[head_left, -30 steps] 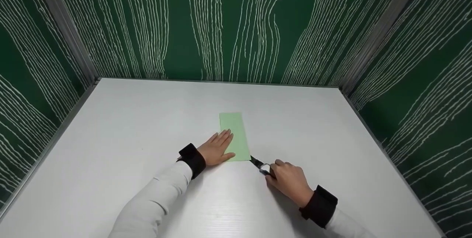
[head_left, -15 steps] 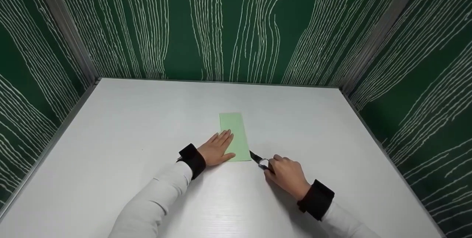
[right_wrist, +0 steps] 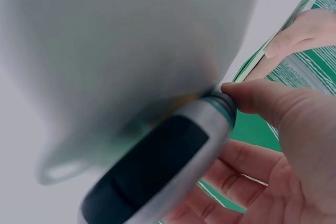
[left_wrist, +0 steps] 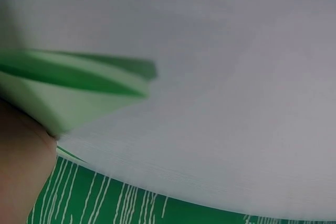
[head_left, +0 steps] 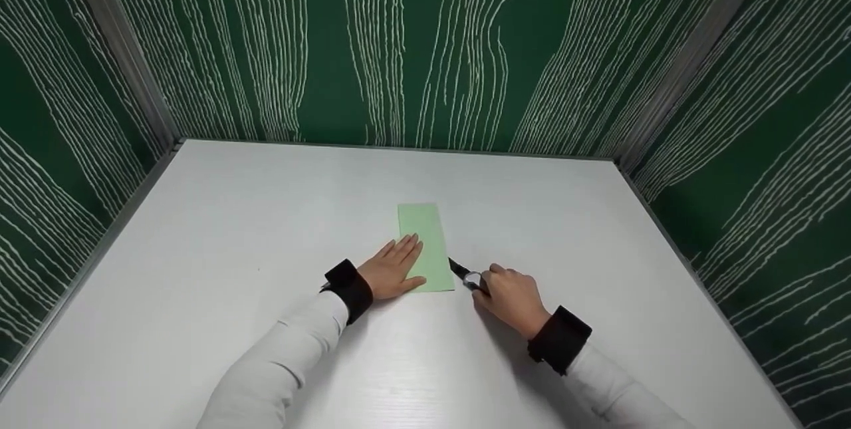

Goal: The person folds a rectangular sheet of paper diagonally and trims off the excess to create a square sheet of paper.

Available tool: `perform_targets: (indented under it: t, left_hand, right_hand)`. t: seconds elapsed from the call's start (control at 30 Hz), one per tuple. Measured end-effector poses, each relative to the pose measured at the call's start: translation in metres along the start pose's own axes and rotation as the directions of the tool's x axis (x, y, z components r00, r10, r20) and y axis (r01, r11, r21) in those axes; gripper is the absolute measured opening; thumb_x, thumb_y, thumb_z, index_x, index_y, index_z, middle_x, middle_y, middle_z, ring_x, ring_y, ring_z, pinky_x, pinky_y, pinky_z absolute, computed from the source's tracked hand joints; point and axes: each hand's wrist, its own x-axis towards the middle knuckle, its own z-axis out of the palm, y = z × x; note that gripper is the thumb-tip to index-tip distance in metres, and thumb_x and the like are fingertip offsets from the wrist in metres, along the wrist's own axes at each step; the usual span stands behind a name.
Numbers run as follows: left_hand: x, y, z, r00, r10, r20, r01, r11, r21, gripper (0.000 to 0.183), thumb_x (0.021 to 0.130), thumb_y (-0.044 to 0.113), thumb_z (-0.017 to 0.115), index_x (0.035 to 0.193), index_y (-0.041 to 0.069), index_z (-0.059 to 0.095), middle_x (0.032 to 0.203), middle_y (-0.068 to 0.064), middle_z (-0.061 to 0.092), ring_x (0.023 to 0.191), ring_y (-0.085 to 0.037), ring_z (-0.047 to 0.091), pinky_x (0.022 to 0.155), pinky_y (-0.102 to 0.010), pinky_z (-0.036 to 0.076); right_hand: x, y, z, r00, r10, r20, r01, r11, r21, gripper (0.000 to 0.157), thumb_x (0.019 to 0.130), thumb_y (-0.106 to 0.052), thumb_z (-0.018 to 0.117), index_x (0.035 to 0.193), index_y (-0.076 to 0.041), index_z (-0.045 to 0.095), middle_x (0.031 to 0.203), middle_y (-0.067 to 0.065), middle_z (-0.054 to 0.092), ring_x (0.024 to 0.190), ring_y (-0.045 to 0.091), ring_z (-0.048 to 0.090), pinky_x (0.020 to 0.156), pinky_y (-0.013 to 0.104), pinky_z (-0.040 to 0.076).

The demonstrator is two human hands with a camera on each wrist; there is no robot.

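Note:
A folded light-green sheet of paper (head_left: pixel 432 249) lies lengthwise on the white table. My left hand (head_left: pixel 392 271) rests flat on its lower left part, fingers straight and thumb spread. Folded layers of the paper (left_wrist: pixel 79 111) gape apart in the left wrist view. To the right, my right hand (head_left: pixel 513 297) grips a utility knife (head_left: pixel 471 279) with a dark blade; its thick silver-and-black handle (right_wrist: pixel 157 166) fills the right wrist view. The blade meets the paper's right edge in the head view, and its tip is hidden there.
The white table (head_left: pixel 279 196) extends around the paper on all sides. Green walls with white wavy lines (head_left: pixel 439 50) stand behind and at both sides, joined by grey corner posts. A black band (head_left: pixel 560 340) is on each wrist.
My right hand and the knife have slid a little up and left along the paper's right edge. My left hand stays in place on the paper.

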Motion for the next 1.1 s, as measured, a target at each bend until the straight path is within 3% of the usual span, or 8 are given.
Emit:
perform_targets:
  t: [0.17, 0.57, 0.9, 1.1]
  left_hand:
    - [0.003, -0.003, 0.005, 1.0, -0.004, -0.007, 0.004, 1.0, 0.003, 0.075, 0.11, 0.045, 0.04, 0.164, 0.001, 0.012, 0.174, -0.017, 0.008, 0.164, -0.031, 0.007, 0.134, -0.048, 0.009]
    - [-0.003, 0.002, -0.001, 1.0, 0.011, -0.02, -0.011, 1.0, 0.01, 0.073, 0.11, 0.041, 0.041, 0.163, -0.002, 0.016, 0.173, -0.02, 0.012, 0.163, -0.034, 0.011, 0.133, -0.05, 0.012]
    - [-0.005, 0.006, -0.003, 1.0, 0.014, -0.025, -0.014, 1.0, -0.013, 0.072, 0.109, 0.037, 0.043, 0.162, -0.005, 0.018, 0.172, -0.023, 0.014, 0.162, -0.037, 0.013, 0.133, -0.052, 0.013]
    - [0.0, 0.001, 0.001, 0.999, 0.007, -0.031, -0.006, 1.0, 0.007, 0.069, 0.111, 0.039, 0.04, 0.163, -0.001, 0.018, 0.173, -0.02, 0.014, 0.163, -0.033, 0.013, 0.133, -0.049, 0.012]
  right_hand:
    - [0.01, 0.002, 0.004, 1.0, -0.001, -0.008, 0.001, 1.0, 0.007, 0.033, 0.082, -0.02, 0.083, 0.065, -0.007, 0.058, 0.066, 0.004, 0.053, 0.052, 0.017, 0.046, 0.044, 0.039, 0.047]
    - [0.027, 0.005, 0.014, 0.999, 0.007, -0.044, -0.008, 1.0, -0.011, 0.034, 0.081, -0.02, 0.084, 0.065, -0.007, 0.058, 0.065, 0.007, 0.057, 0.05, 0.019, 0.052, 0.044, 0.039, 0.05]
    - [0.03, 0.006, 0.017, 0.998, 0.021, -0.067, -0.02, 1.0, 0.02, 0.03, 0.081, -0.017, 0.082, 0.066, -0.006, 0.059, 0.066, 0.008, 0.057, 0.051, 0.021, 0.052, 0.045, 0.043, 0.051]
    - [0.03, 0.006, 0.018, 0.997, 0.025, -0.069, -0.023, 1.0, 0.019, 0.031, 0.081, -0.017, 0.081, 0.065, -0.006, 0.058, 0.065, 0.007, 0.056, 0.052, 0.02, 0.05, 0.045, 0.042, 0.05]
